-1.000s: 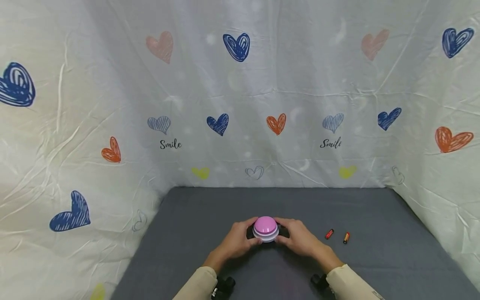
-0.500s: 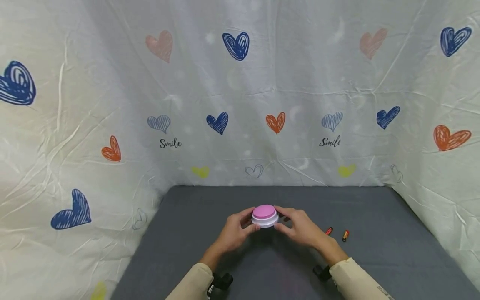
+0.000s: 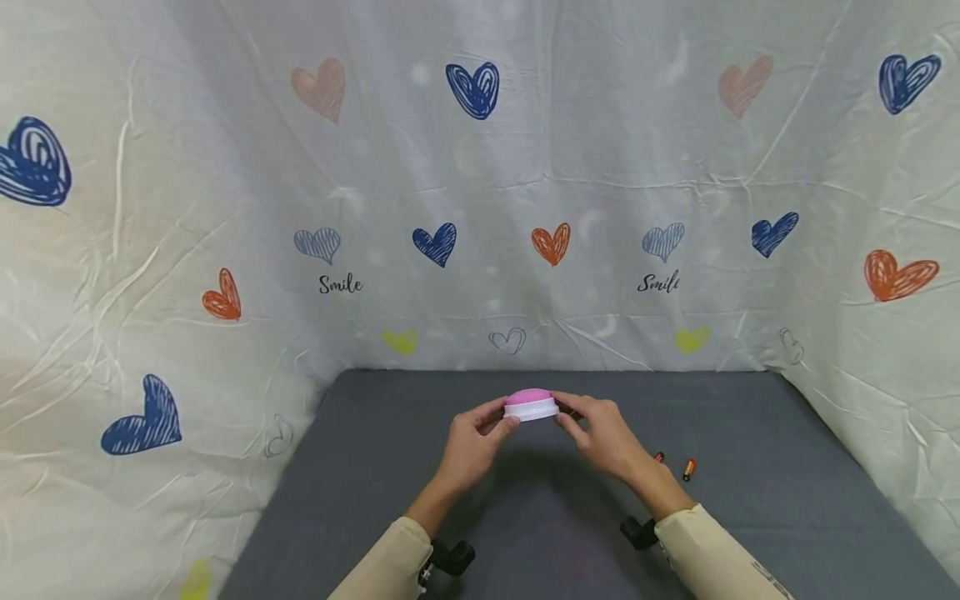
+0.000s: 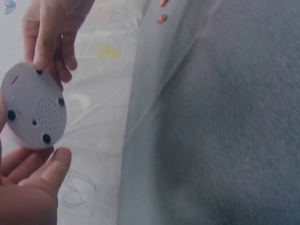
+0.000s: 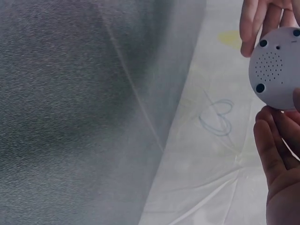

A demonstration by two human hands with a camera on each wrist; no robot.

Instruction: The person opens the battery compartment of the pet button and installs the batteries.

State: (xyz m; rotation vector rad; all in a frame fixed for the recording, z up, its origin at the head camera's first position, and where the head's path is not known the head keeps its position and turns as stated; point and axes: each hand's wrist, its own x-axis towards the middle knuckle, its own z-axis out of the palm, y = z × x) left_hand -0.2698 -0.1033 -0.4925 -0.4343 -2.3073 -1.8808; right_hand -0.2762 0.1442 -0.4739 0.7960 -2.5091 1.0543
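Observation:
A round push button with a pink domed top and a white base is held up above the table between both hands. My left hand grips its left edge between thumb and fingers. On the opposite edge my right hand pinches it the same way. The left wrist view shows the underside of the push button, white with dark round feet and a patch of small holes. That same underside, partly cut off by the frame edge, appears in the right wrist view as the push button's base.
Two small red-and-orange batteries lie to the right; one battery shows whole, the other battery is partly behind the right wrist. A dark grey cloth covers the table. A white curtain printed with hearts hangs around it.
Both hands have lifted the push button off the table and moved it up and away. It has tilted back, so its base's front side now faces the head camera.

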